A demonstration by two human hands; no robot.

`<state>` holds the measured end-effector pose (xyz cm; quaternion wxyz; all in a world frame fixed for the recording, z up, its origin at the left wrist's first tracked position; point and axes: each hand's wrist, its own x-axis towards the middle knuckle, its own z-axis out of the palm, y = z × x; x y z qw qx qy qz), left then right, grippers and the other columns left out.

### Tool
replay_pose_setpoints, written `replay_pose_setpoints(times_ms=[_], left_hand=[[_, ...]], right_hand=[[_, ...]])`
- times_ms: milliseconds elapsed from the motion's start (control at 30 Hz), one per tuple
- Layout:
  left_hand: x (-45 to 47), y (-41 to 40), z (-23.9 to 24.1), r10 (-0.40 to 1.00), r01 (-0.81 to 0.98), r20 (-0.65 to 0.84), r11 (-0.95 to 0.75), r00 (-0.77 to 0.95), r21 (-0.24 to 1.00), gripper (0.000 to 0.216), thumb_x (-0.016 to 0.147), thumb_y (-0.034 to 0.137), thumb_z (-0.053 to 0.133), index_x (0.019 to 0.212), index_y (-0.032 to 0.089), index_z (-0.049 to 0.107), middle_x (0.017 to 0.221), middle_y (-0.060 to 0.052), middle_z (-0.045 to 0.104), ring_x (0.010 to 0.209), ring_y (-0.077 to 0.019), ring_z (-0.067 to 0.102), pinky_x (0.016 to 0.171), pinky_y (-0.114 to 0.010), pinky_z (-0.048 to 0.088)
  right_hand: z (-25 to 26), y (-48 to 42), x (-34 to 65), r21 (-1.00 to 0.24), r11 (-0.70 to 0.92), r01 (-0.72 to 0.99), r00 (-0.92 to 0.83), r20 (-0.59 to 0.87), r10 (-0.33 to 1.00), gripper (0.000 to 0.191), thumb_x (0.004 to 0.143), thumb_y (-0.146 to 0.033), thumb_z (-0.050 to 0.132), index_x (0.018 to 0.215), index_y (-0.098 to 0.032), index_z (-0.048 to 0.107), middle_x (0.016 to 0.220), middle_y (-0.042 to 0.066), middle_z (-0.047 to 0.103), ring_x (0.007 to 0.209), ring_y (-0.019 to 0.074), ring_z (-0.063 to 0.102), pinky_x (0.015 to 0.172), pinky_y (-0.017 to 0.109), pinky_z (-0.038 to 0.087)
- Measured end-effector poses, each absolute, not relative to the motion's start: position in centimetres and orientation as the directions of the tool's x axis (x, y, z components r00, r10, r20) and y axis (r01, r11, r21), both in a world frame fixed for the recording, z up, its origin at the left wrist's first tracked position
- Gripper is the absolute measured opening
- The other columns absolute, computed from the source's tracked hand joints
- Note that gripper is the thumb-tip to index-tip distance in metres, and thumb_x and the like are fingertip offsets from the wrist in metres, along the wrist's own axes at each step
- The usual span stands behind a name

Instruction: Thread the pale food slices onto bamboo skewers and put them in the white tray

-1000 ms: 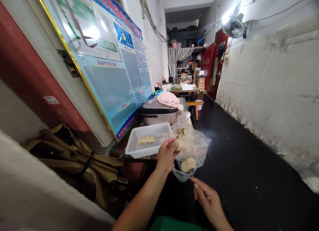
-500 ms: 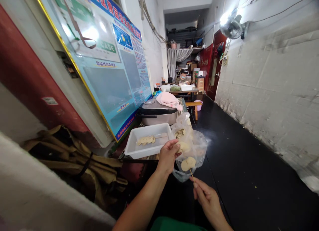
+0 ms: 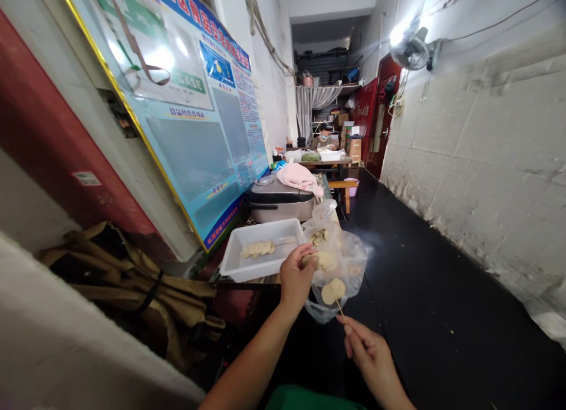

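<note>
My right hand pinches the lower end of a thin wooden skewer. A few pale, round, thin slices, like potato slices, overlap at its upper end. My left hand is closed, with a pale slice between thumb and fingers. Just beyond it, more slices lie in a clear plastic bag. To the left of that hand is a white tray, holding a skewer of overlapping slices.
Another bag holds darker slices. Behind the tray stands a lidded appliance with a pink cloth on it. A notice board leans along the left wall. Further back, a person sits at a table.
My left hand has shifted very slightly, and the slice in its fingers shows more clearly. The right hand and its skewer have hardly moved.
</note>
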<state>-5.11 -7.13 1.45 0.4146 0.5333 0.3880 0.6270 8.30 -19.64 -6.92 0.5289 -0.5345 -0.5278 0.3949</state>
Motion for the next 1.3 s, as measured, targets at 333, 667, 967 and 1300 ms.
replay_pose_setpoints(times_ms=[333,667,967,1300], left_hand=[[-5.0,-7.3,1.7,0.898,-0.057,0.434,-0.438,-0.072,0.897,0.038,0.072,0.021,0.065,0.110,0.021,0.063,0.086,-0.002,0.063,0.075,-0.0124,0.058,0.067,-0.021,0.044],[-4.8,-7.4,1.3,0.894,-0.030,0.445,-0.446,-0.047,0.894,0.041,0.072,0.022,0.064,0.113,0.020,0.062,0.087,-0.003,0.065,0.076,-0.0120,0.059,0.071,-0.021,0.045],[-3.8,-8.7,1.1,0.929,-0.185,0.369,-0.357,0.035,0.916,0.041,0.069,0.022,0.069,0.109,0.020,0.064,0.087,-0.002,0.063,0.077,-0.0114,0.057,0.073,-0.021,0.045],[-4.0,-8.6,1.9,0.930,-0.591,-0.116,0.315,0.350,0.743,0.036,0.068,0.025,0.073,0.100,0.011,0.063,0.088,-0.009,0.068,0.077,-0.0178,0.064,0.073,-0.031,0.052]], right_hand=[[-6.7,-19.8,8.5,-0.980,0.113,0.163,0.119,0.133,0.984,0.053,0.088,-0.050,0.045,0.112,-0.009,0.066,0.052,-0.005,0.040,0.047,0.0105,0.033,0.047,0.023,0.027],[-6.4,-20.1,8.4,-0.983,0.107,0.150,0.115,0.124,0.986,0.053,0.087,-0.051,0.045,0.112,-0.009,0.067,0.052,-0.005,0.040,0.046,0.0104,0.032,0.046,0.023,0.027],[-5.8,-19.6,8.0,-0.987,0.107,0.118,0.190,0.128,0.973,0.049,0.085,-0.049,0.049,0.110,-0.011,0.068,0.052,-0.005,0.042,0.046,0.0103,0.033,0.045,0.023,0.028],[-6.1,-19.2,7.3,-0.992,0.122,0.033,0.243,0.126,0.962,0.050,0.083,-0.049,0.051,0.107,-0.008,0.067,0.053,-0.005,0.043,0.044,0.0087,0.032,0.042,0.022,0.026]])
